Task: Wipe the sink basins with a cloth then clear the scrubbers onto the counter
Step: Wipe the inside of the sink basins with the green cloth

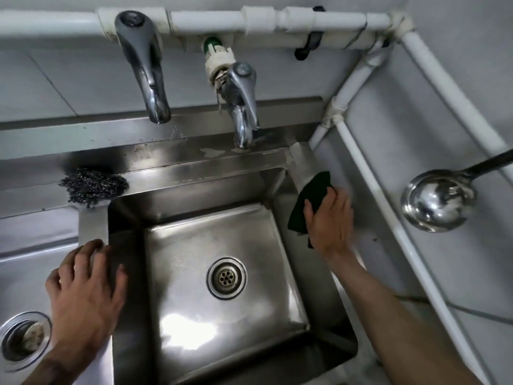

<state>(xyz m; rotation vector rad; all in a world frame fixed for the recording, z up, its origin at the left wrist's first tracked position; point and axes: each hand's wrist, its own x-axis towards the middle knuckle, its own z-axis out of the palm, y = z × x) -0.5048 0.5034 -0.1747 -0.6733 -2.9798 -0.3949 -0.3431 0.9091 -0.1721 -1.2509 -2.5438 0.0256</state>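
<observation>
A steel sink basin (177, 218) with a round drain (227, 278) fills the middle. My right hand (330, 223) presses a dark green scrub pad (316, 184) against the basin's right rim. My left hand (86, 287) lies flat, fingers apart, on the divider between this basin and a second basin (33, 257) at the left. A steel wool scrubber (93, 186) sits on the back ledge by the basin's far left corner.
Two chrome taps (147, 70) (241, 107) hang from white pipes (211, 22) along the back wall. A steel ladle (435, 201) hangs at the right beside slanted white pipes (388, 218). The left basin's drain (22, 340) shows at the lower left.
</observation>
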